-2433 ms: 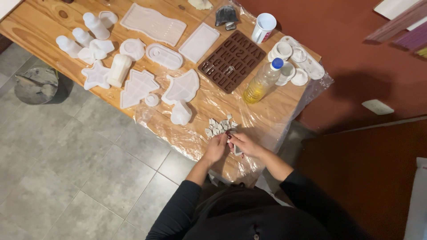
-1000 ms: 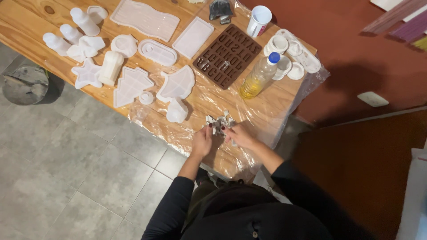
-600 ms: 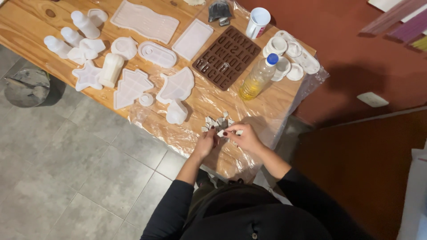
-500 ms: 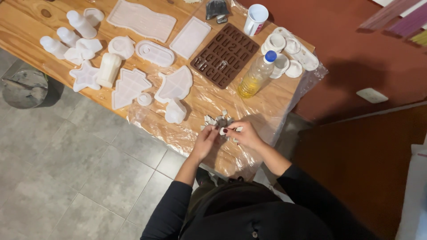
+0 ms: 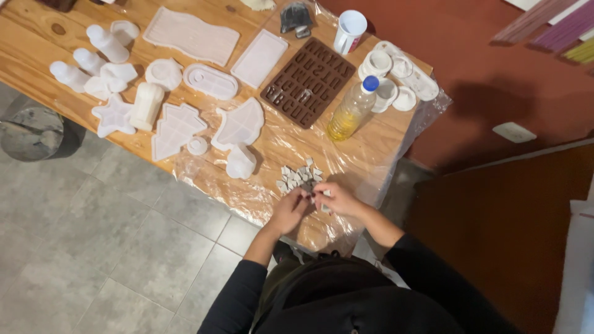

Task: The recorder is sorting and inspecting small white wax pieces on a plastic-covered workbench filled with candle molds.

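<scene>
Head view: your left hand (image 5: 289, 210) and right hand (image 5: 335, 199) meet just in front of you, at the near edge of the counter (image 5: 37, 43), over the crinkled plastic sheet (image 5: 371, 167). The fingers of both hands are pinched together around something small between them; it is too small to tell, though it looks like one of the pale chips. The pile of chips (image 5: 298, 176) lies on the sheet just beyond your fingertips, touching or nearly so.

You seem to be at the sorting or picking stage, working one piece at a time out of the pile. The next move calls for a fine fingertip grip and a light touch, since the chips lie close together and the sheet under them is loose and wrinkled.

Farther along the counter, well apart from your hands: a round white mould (image 5: 241, 163) left of the pile, a brown letter mould (image 5: 309, 82) toward the far edge, a bottle (image 5: 351, 111) of yellow liquid beside it, a white cup (image 5: 350, 31) at the far edge, and white moulds spread toward the left end, among them a tree shape (image 5: 173, 128) and a star (image 5: 114, 115).
</scene>
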